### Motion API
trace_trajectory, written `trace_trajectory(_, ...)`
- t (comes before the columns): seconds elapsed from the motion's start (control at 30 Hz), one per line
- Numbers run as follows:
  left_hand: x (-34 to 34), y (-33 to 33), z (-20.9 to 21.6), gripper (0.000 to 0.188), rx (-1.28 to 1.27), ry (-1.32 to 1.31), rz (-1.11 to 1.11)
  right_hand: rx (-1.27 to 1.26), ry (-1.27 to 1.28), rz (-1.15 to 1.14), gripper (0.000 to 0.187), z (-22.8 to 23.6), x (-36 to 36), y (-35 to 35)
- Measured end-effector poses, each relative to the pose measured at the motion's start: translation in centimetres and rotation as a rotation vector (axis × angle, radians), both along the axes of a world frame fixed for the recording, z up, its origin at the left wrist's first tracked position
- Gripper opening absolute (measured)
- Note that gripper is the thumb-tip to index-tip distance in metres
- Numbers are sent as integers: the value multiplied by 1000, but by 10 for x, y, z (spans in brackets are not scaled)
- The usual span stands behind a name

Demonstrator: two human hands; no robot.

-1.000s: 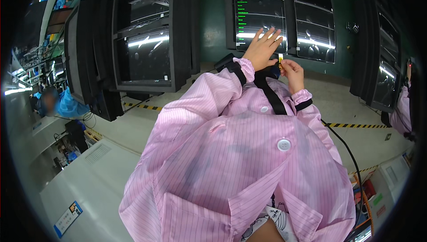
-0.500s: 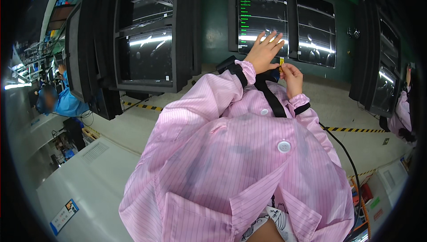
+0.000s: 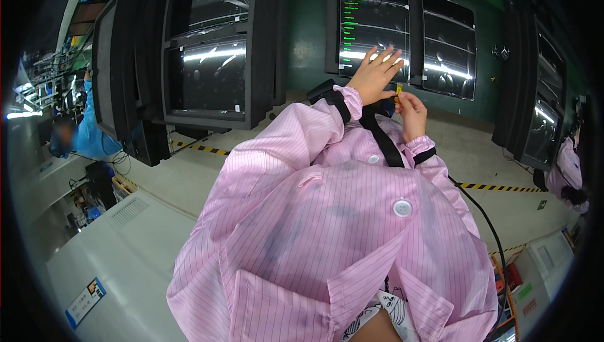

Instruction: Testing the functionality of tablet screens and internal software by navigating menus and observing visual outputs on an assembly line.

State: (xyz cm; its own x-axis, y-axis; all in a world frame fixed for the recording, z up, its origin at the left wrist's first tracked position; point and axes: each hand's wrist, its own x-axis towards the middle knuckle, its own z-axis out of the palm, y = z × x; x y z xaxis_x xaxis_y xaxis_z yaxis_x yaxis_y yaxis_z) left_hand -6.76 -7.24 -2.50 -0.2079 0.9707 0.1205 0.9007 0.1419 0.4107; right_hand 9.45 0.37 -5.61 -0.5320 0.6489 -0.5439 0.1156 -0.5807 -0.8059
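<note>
My left hand (image 3: 375,80) has its fingers spread over the near end of a flat black display panel (image 3: 376,24), which is lit with rows of green text. At the panel's near edge, the thumb and fingers of my right hand (image 3: 413,114) pinch a small yellow flex cable tab (image 3: 399,88). My left thumb reaches close to this tab. Beside the lit panel, to the right, lies a second dark panel (image 3: 448,37). Black foam borders the lit panel. How the tab joins the panel is too small to make out.
Stacked black foam trays (image 3: 267,46) with panels stand to the left, and more trays (image 3: 523,90) to the right. The green bench (image 3: 308,34) lies under the panels. A black cable (image 3: 487,216) hangs at my right. Other people work at far left and right.
Both hands hold nearly the same pose; my right hand has shifted slightly down. The view has moved a little. The person at far left has moved an arm up.
</note>
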Motion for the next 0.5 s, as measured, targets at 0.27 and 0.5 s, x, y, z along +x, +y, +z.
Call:
trace_trajectory(0.27,-2,-1,0,76,7,6,-17,37,5,19,16,-1,-3,0)
trace_trajectory(0.5,0,-2,-6,73,29,20,3,50,14,18,17,-2,-14,10)
